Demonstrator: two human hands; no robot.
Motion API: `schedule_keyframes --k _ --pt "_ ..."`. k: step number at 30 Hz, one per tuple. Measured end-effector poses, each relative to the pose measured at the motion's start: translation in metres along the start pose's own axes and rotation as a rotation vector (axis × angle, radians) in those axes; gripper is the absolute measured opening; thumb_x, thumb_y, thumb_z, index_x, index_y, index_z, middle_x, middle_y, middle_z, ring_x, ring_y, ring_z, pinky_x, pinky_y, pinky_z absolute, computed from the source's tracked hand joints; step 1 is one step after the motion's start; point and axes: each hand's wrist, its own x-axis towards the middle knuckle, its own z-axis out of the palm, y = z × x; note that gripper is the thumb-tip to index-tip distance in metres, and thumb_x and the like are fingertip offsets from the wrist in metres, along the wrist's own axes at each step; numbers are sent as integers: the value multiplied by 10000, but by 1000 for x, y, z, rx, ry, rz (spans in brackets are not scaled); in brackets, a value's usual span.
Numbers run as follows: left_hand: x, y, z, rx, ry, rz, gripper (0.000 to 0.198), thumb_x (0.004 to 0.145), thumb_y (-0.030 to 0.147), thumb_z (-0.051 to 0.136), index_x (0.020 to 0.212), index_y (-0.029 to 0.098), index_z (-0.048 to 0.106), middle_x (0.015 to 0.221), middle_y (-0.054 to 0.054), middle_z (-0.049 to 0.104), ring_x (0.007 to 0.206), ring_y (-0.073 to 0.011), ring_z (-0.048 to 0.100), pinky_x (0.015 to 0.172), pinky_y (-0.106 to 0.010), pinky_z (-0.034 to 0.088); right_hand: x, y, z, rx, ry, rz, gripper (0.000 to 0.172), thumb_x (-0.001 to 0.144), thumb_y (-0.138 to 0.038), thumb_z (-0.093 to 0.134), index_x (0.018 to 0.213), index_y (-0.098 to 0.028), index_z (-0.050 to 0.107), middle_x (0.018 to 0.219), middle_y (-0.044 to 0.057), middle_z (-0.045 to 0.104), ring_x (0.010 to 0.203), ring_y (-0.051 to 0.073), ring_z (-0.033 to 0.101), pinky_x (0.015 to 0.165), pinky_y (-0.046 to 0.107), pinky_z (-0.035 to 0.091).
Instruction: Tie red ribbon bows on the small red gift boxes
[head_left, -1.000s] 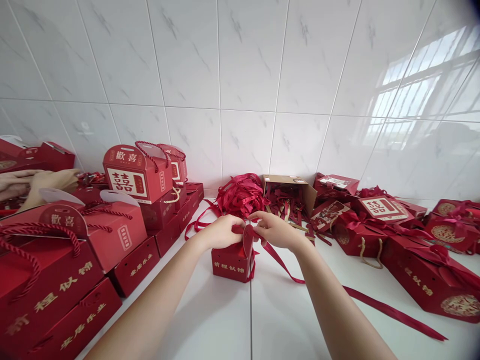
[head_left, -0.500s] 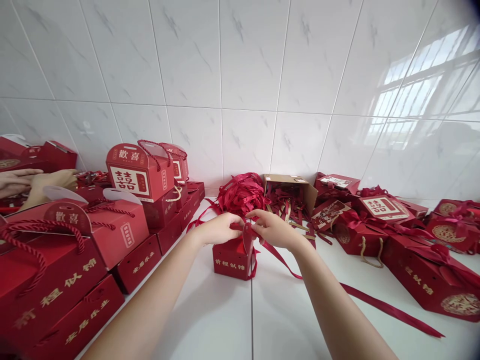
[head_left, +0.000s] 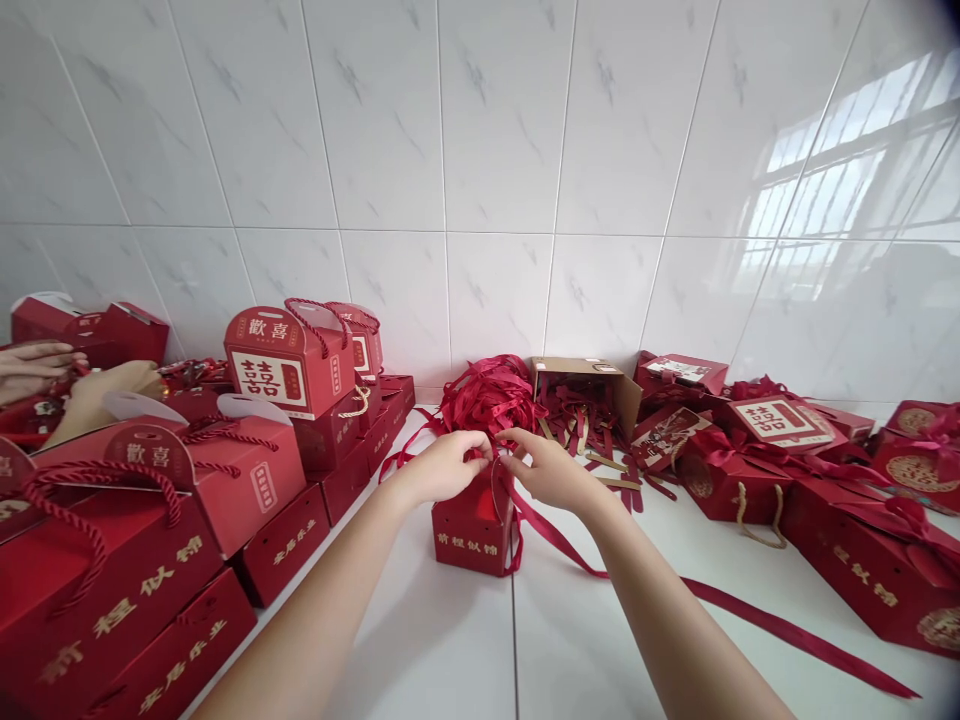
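Note:
A small red gift box [head_left: 466, 545] with gold characters on its front stands upright on the white surface in front of me. A red ribbon [head_left: 559, 545] runs from its top down to the right along the surface. At the box's top, my left hand [head_left: 448, 468] pinches the ribbon from the left side. My right hand [head_left: 541, 470] has its fingers bent and closed on the ribbon from the other side, close to the left fingertips. The fingers partly hide the top of the box. Behind the hands lies a heap of red ribbon [head_left: 491, 395].
Stacked red boxes [head_left: 259, 455] line the left side. An open cardboard box [head_left: 626, 395] with dark red and gold strips lies behind on the right. Ribbon-tied boxes [head_left: 847, 560] fill the right side. Another person's hands [head_left: 105, 390] are at far left. A tiled wall [head_left: 495, 150] stands behind.
My hands stay at the top of the box, their fingers shifting slightly around the ribbon. The view has tilted a little, so everything sits slightly lower. The other person's hands have moved slightly.

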Motion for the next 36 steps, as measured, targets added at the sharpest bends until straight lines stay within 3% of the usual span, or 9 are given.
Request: schedule_keyframes --k 3,9,13,18,23,27,30,33,36 --pt "-7 11 -8 29 134 31 197 833 352 402 828 226 553 853 3 616 744 -170 549 658 -278 417 -2 -2 -3 94 48 -10 380 857 -413 481 1171 -223 576 1114 73 603 951 200 555 814 319 415" --pt "-23 26 -24 86 302 81 232 847 386 400 982 274 552 1105 -14 584 1081 -212 517 907 -332 403 -5 -13 -5 482 -53 -53 355 787 -526 545 735 -175 562 634 -42 458 564 84 374 542 225 301" --pt "-25 16 -26 295 30 -181 465 750 495 504 1158 272 497 1182 -78 578 1094 -298 530 860 -404 436 -8 -20 -16 632 81 -107 333 769 -503 587 726 -178 528 645 -44 435 562 75 336 523 214 270" --pt "-10 -9 -15 223 -290 -301 357 743 474 482 965 207 566 1005 -91 653 808 -259 652 655 -322 481 -27 -36 -47 709 256 -173 286 804 -458 583 750 -182 530 610 -49 426 520 65 331 489 206 278" --pt "-3 -16 -14 94 -232 -353 261 809 362 390 955 177 500 895 -88 655 581 -199 657 618 -319 476 -56 -44 -79 670 500 -290 162 833 -357 589 782 -203 591 631 -32 458 569 86 425 512 209 342" --pt "-6 -6 -18 2 -161 -283 236 826 392 392 903 189 484 900 -62 659 581 -176 656 632 -296 473 -80 -50 -97 654 731 -370 89 832 -290 605 818 -209 639 684 -9 513 595 93 464 524 220 379" --pt "-6 4 -10 -116 -215 -211 295 844 460 362 863 191 481 865 -47 663 598 -170 659 610 -273 474 -95 -56 -104 652 852 -420 39 821 -220 616 833 -218 654 698 1 538 614 99 485 533 225 398" --pt "-4 11 9 -188 -308 -154 263 844 431 366 894 202 486 854 -35 665 618 -170 661 570 -257 470 -100 -60 -107 647 871 -449 84 828 -170 586 799 -210 653 704 0 542 642 93 496 578 219 417" --pt "-1 15 25 -146 -357 -160 268 834 427 391 911 194 496 824 -42 667 629 -179 662 552 -257 459 -95 -56 -105 607 742 -381 94 826 -180 564 789 -209 645 724 -9 554 663 88 510 602 209 428"
